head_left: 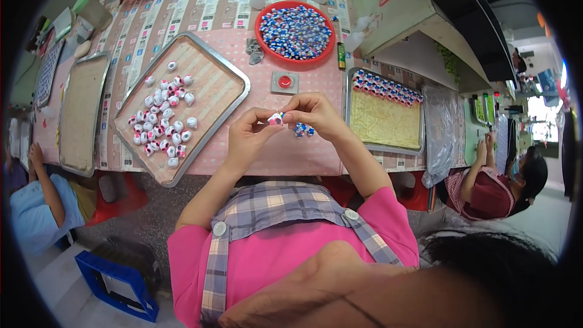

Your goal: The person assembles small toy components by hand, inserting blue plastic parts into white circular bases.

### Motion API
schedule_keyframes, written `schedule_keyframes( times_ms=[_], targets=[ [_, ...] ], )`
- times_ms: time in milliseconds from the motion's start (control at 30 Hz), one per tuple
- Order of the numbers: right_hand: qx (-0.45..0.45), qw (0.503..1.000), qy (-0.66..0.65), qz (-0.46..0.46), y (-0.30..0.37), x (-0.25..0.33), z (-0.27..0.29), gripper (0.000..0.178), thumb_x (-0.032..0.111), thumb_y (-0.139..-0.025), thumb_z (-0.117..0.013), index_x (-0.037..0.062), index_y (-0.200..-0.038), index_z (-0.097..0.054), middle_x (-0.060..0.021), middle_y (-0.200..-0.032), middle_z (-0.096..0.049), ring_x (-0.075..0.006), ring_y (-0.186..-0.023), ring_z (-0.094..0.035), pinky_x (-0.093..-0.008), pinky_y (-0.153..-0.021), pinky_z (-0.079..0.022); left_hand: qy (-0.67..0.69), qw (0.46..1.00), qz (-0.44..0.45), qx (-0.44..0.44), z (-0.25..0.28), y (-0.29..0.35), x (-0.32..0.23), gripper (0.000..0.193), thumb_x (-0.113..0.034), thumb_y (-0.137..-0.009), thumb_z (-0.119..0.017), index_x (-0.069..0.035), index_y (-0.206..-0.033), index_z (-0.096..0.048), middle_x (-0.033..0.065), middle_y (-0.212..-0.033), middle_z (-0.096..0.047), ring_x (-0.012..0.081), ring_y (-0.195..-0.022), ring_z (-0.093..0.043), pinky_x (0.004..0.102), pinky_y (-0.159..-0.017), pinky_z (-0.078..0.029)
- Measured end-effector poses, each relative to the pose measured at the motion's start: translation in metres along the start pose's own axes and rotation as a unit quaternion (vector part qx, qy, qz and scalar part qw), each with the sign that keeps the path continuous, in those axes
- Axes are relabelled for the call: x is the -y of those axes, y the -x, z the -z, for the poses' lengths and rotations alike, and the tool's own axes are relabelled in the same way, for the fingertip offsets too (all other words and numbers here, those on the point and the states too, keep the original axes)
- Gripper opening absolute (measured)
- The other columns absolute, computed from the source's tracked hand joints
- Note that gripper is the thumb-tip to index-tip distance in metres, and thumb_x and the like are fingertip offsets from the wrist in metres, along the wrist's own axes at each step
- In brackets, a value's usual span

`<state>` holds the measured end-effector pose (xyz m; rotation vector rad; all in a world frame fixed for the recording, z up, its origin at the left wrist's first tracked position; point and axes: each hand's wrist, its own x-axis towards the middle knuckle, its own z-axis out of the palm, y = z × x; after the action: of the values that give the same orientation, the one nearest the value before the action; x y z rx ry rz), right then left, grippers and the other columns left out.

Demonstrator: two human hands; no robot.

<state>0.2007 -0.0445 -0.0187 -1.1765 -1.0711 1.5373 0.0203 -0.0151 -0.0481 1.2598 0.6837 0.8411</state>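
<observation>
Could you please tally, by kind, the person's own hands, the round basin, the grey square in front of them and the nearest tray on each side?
Own hands, left hand and right hand, at a white-and-pink piece: 2
Red basin: 1
Grey square with red disc: 1
Nearest trays, left tray and right tray: 2
Total: 6

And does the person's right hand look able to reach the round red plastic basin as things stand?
Probably yes: the right hand is near the red basin, and only pink dotted cloth shows straight between, though it is occupied with the small white-and-pink piece.
</observation>
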Motion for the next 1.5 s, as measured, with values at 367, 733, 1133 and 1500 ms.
schedule_keyframes(
  times_ms=[367, 733, 1133, 1500],
  targets=[
    [-0.097, 0.978, -0.161, 0.087, 0.012, -0.024, -0.001, 0.029, 0.012, -0.071, -0.067, 0.0003, -0.095, -0.057, -0.0078, -0.088, -0.061, -0.0147, -0.076, -0.059, -0.0276, -0.068, -0.047, -0.299, 0.923, -0.241, 0.008, -0.014, -0.029, -0.005, 0.027, -0.007, -0.065, -0.072, 0.0, -0.086, -0.056, 0.0091, -0.086, -0.055, 0.021, -0.078, -0.053, 0.0294, -0.069, -0.044],
    [-0.616, 0.676, 0.398, 0.066, 0.166, -0.041, 0.27, 0.029, 0.016, -0.071, -0.066, 0.0039, -0.095, -0.056, -0.0123, -0.084, -0.061, -0.0214, -0.07, -0.059, -0.0325, -0.06, -0.046, -0.338, 0.912, -0.079, -0.217, 0.11, -0.017, -0.005, 0.03, -0.006, -0.079, -0.057, -0.002, -0.109, -0.053, 0.0068, -0.098, -0.052, 0.0144, -0.081, -0.051, 0.0271, -0.073, -0.042],
    [-0.526, 0.696, 0.488, 0.004, 0.159, -0.054, 0.274, 0.028, 0.011, -0.072, -0.063, 0.005, -0.097, -0.054, -0.0133, -0.085, -0.059, -0.026, -0.077, -0.059, -0.0342, -0.067, -0.047, -0.414, 0.881, -0.083, -0.215, 0.151, -0.011, -0.012, 0.022, -0.009, -0.083, -0.055, -0.003, -0.103, -0.056, 0.0069, -0.1, -0.053, 0.0145, -0.083, -0.053, 0.0255, -0.072, -0.044],
    [-0.478, 0.747, 0.448, 0.115, 0.114, -0.002, 0.161, 0.016, 0.01, -0.076, -0.059, 0.0043, -0.091, -0.061, -0.0086, -0.085, -0.062, -0.0212, -0.08, -0.058, -0.0313, -0.072, -0.045, -0.567, 0.808, -0.102, -0.125, 0.164, -0.035, -0.023, 0.017, -0.008, -0.08, -0.052, -0.002, -0.095, -0.059, 0.0132, -0.087, -0.056, 0.0262, -0.076, -0.056, 0.033, -0.068, -0.044]
  ],
)
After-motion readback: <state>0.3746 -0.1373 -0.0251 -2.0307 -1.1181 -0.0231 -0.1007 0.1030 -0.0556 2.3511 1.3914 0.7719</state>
